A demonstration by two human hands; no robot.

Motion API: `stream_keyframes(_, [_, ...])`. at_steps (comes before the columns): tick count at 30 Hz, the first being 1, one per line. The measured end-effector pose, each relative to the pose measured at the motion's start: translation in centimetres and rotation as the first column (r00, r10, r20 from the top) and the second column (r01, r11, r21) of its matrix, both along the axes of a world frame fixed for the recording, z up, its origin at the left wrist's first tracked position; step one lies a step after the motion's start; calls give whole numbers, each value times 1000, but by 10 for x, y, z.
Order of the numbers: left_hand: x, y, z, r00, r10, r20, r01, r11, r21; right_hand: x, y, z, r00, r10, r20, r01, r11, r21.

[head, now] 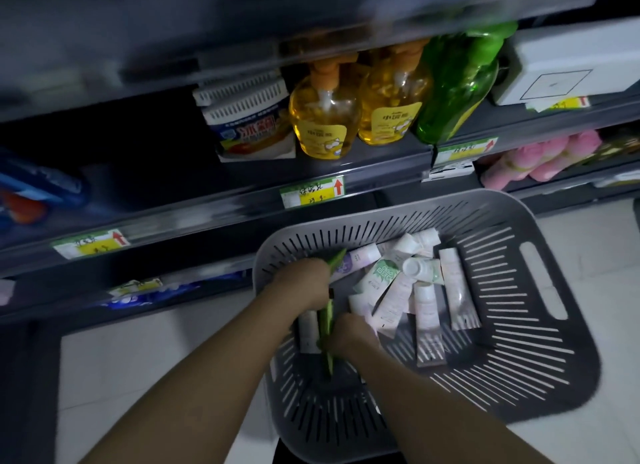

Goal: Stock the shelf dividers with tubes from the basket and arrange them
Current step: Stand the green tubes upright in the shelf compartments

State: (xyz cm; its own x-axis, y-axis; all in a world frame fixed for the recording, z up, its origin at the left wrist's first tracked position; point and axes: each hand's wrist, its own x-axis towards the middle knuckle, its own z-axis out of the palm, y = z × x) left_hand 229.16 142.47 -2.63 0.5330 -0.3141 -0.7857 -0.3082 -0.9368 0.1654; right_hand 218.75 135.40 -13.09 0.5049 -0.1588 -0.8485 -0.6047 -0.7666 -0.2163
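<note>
Gripping green tubes (326, 319), left hand (304, 280) and right hand (349, 337) crowd the basket (450, 198) edge.

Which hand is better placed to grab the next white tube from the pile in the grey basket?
Right, probably. The right hand is beside the white tube pile in the grey slotted plastic basket; the left hand is farther off, its grip around a green tube.
</note>
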Motion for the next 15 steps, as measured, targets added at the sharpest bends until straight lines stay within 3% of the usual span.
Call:
stream_keyframes(3, [7,-2,11,995,58,-77,-67,990,-121,-3,-3,12,997,-36,67,34,999,24])
stream_keyframes(5, [7,-1,20,967,171,-187,-211,952,-222,-4,-13,25,989,-89,119,84,995,47])
stream_keyframes(9, [1,-1,49,778,356,-517,-580,724,-374,-3,-48,61,933,-228,280,201,972,121])
stream_keyframes(15, [3,2,91,810,206,-550,-543,618,-569,3,-85,121,827,-237,510,220,971,93])
